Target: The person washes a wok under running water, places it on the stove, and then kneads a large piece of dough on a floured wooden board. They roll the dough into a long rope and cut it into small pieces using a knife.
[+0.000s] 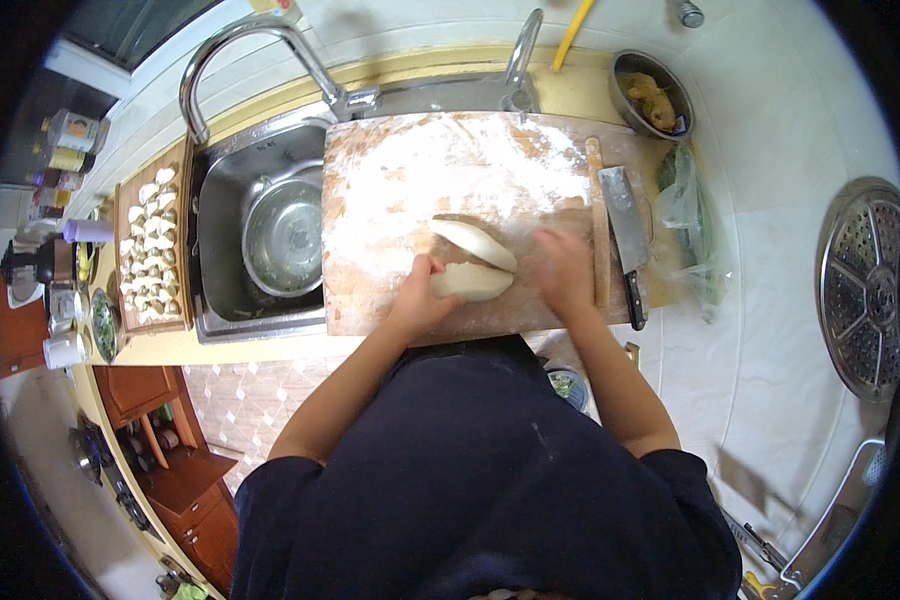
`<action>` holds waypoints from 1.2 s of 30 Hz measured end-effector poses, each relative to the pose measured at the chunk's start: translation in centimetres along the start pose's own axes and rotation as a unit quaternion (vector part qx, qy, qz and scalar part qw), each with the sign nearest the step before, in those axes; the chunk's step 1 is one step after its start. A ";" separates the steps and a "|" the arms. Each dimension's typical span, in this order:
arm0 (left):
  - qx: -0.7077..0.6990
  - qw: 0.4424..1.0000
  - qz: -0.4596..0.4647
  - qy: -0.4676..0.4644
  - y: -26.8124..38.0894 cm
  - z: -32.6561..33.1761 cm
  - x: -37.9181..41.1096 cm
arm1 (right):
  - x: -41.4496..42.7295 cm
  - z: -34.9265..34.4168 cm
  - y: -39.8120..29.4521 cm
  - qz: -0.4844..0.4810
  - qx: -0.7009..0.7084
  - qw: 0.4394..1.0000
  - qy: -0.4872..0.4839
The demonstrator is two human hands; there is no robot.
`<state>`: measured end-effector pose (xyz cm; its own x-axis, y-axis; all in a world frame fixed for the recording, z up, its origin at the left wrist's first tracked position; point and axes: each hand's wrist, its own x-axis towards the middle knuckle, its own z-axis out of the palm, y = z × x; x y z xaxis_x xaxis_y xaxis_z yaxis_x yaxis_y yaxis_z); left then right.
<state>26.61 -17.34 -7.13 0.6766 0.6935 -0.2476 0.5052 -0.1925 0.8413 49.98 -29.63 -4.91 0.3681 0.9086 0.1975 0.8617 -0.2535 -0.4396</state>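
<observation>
On a floured wooden board (390,300) lie two elongated pieces of dough. My left hand (420,296) grips the left end of the nearer, thicker piece (476,282), thumb and fingers around it. The other piece (474,243) lies slanted just beyond, its right end close to the nearer one. My right hand (562,270), somewhat blurred, is over the board to the right of both pieces, fingers apart and holding nothing. Right of that hand lie a wooden rolling pin (598,217) and a cleaver (625,217) with a black handle. White flour covers much of the board's far part.
Left of the board, a steel sink (221,300) holds a metal bowl (281,240). Beyond it, a wooden tray (131,196) carries rows of small dumplings (150,255). A curved faucet (195,82) arches over the sink. A metal pan (621,94) and a plastic bag (686,202) stand at the right.
</observation>
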 end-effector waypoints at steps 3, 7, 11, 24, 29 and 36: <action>-0.101 0.995 -0.021 -0.009 0.9 -0.4 -1.3 | 2.6 3.3 -3.7 -0.056 0.092 0.994 -0.011; -0.254 0.966 -0.050 0.006 0.1 -2.1 -2.0 | 3.8 4.9 -4.4 -0.035 0.120 0.990 -0.070; -0.315 0.945 -0.079 0.025 0.7 -4.7 -2.1 | 3.2 2.9 -3.3 0.128 0.121 0.984 -0.039; -0.358 0.931 -0.060 -0.032 6.0 -1.2 8.4 | -1.2 1.2 3.7 0.289 0.111 0.946 0.098; -0.331 0.933 -0.084 -0.112 8.2 0.9 13.6 | -2.4 2.4 6.4 0.364 0.314 0.867 0.133; -0.282 0.941 -0.113 -0.148 12.5 5.4 21.8 | -2.7 1.3 4.8 0.432 0.585 0.652 0.215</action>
<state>50.55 -8.35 -4.62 0.7481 0.4327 -0.5032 0.3453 0.3936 0.8519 52.64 -32.87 -8.73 0.8203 0.3538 -0.4494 -0.4954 0.0469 -0.8674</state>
